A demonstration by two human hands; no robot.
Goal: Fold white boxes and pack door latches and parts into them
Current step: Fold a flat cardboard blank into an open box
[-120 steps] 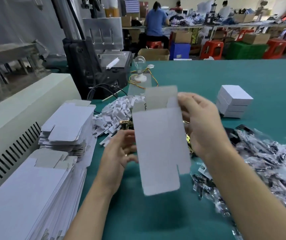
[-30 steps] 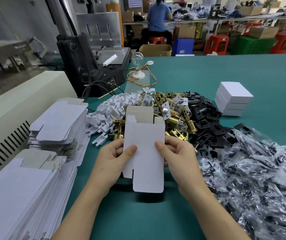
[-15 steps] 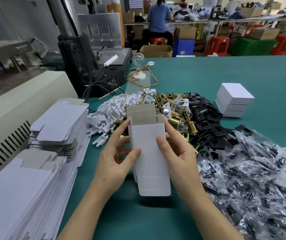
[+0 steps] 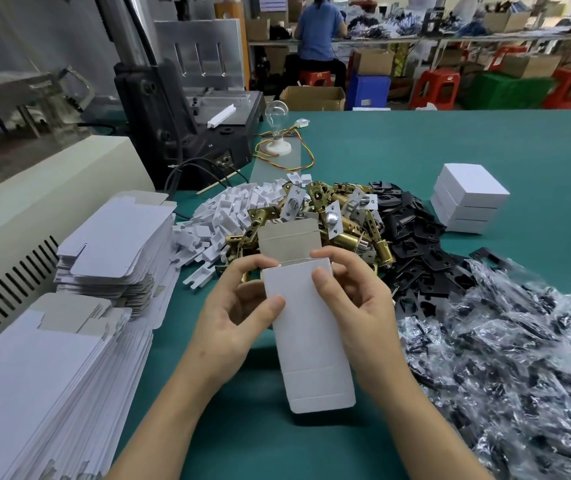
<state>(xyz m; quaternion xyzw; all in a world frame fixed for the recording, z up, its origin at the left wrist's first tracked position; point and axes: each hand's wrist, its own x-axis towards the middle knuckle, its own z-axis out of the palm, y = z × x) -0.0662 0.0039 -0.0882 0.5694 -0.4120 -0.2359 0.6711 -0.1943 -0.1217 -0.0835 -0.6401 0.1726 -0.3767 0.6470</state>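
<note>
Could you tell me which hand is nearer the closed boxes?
Right. The right hand grips the box on its right, below-left of the stack; the left hand is farther left, across it.

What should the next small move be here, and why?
Probably the right hand releases and fetches a brass latch; the left hand can hold the box, whose near end looks closed and top flap stands open.

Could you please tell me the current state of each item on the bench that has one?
White box: opened into shape, far flap standing open.
Left hand: gripping the box's left side.
Right hand: gripping its right side.
Flat box blanks: unfolded, stacked.
Finished boxes: closed, stacked.
Door latches: loose in a heap, unpacked.
Light bulb: unlit.
</note>
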